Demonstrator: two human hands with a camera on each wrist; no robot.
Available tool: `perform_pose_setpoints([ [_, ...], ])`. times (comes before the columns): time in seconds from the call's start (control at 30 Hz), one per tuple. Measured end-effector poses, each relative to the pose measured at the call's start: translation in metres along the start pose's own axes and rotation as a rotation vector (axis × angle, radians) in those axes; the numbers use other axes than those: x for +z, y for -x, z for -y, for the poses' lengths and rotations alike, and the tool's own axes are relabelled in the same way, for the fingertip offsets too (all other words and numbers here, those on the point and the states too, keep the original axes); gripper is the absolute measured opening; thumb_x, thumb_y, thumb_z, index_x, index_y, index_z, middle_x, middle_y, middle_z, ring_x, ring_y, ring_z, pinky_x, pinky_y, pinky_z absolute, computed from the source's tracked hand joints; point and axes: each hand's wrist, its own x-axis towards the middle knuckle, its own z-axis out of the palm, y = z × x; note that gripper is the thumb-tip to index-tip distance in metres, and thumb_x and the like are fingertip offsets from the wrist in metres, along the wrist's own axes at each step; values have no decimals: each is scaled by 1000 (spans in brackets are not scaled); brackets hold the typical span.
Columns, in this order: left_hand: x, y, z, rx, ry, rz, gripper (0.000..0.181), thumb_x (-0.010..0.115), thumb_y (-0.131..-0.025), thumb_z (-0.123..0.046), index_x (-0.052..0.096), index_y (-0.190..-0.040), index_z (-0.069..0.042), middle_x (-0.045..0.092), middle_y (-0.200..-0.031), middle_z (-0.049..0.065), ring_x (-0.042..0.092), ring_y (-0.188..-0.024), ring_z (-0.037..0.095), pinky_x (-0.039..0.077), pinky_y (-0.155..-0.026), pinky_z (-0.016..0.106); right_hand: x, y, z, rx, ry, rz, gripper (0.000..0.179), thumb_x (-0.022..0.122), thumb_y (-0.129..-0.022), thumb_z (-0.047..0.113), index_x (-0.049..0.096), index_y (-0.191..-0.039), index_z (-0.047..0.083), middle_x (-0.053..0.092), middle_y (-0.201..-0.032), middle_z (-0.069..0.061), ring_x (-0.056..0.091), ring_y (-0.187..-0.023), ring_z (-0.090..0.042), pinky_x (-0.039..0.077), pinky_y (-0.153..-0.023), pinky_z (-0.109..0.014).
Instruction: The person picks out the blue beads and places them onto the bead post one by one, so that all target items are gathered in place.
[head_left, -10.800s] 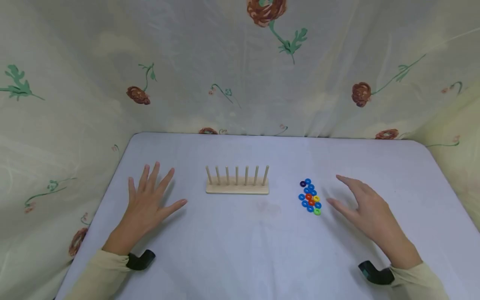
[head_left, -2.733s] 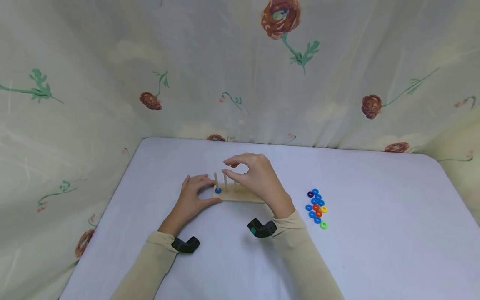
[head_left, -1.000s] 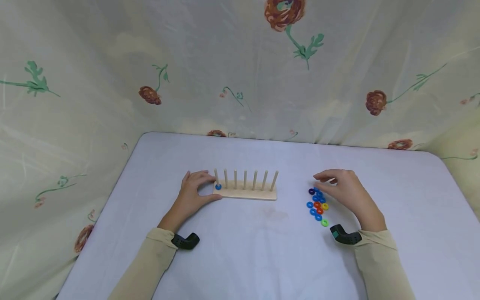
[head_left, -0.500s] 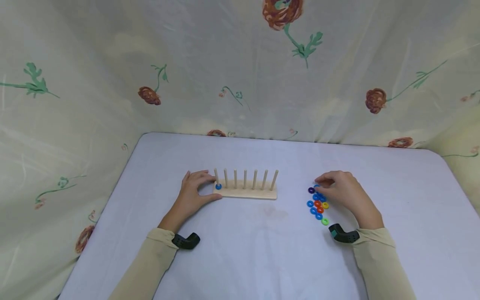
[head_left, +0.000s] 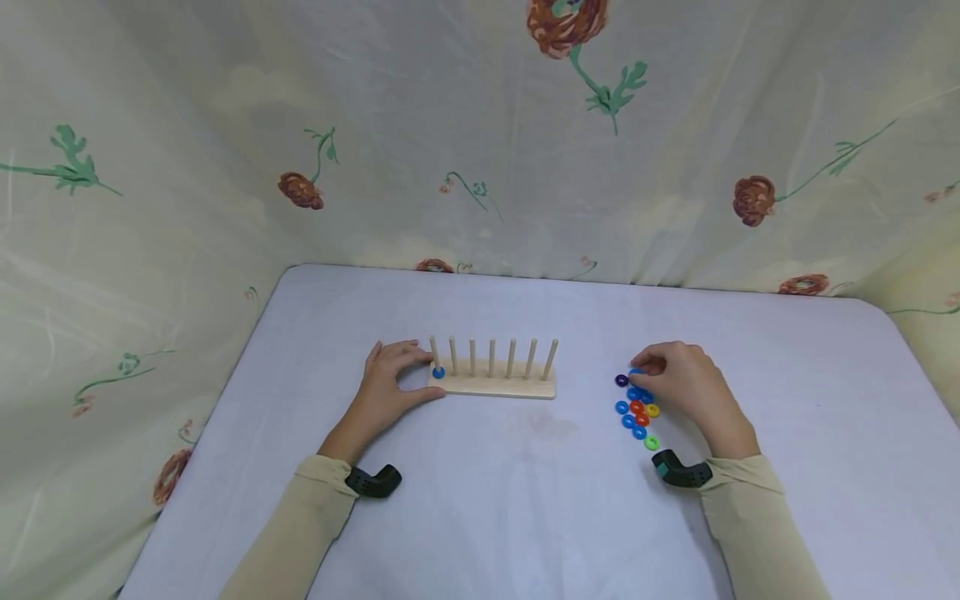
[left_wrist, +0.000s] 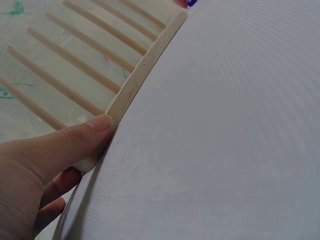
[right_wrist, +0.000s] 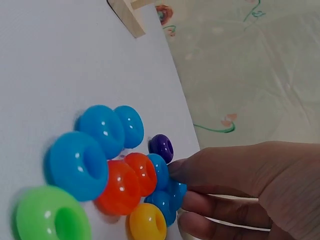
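Note:
My left hand [head_left: 386,387] grips the left end of a wooden peg board [head_left: 495,387], thumb on the front edge and fingers behind, as the left wrist view also shows. Several upright pegs stand in a row on it. One blue bead [head_left: 438,372] sits at the foot of the leftmost peg. On the right, my right hand [head_left: 686,387] reaches down to a cluster of beads, its thumb and index finger pinching a blue bead [head_left: 636,372] at the far end, mostly hidden by the fingers. Next to the thumb lies a dark purple bead [right_wrist: 161,147].
More beads lie together on the white table [head_left: 480,500]: several blue, two red-orange [right_wrist: 120,187], a yellow one [right_wrist: 147,221] and a light green one [right_wrist: 52,215] nearest the wrist camera. A flowered cloth [head_left: 420,125] hangs behind the table.
Since the earliest frame, my left hand took hold of the board and a blue bead came onto the leftmost peg. My right hand went from the pegs back to the beads, its fingers closing.

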Motion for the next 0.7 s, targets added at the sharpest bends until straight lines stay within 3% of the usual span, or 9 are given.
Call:
perform_pose_setpoints([
  [0.27, 1, 0, 1, 1, 5, -4, 57, 93, -75, -33, 73, -125, -13, 61, -146, 15, 48, -144, 33, 8, -131, 61, 0, 1, 1, 41, -18, 4, 28, 76, -94, 25, 76, -113, 5, 74, -99, -13, 63, -92, -27, 55, -81, -42],
  [0.7, 1, -1, 2, -10, -3, 0, 58, 93, -75, -34, 73, -126, -14, 60, -147, 14, 48, -145, 33, 7, -132, 59, 0, 1, -1, 17, -18, -4, 26, 75, -95, 24, 77, -113, 5, 75, -99, -13, 63, -91, -26, 57, -83, -43],
])
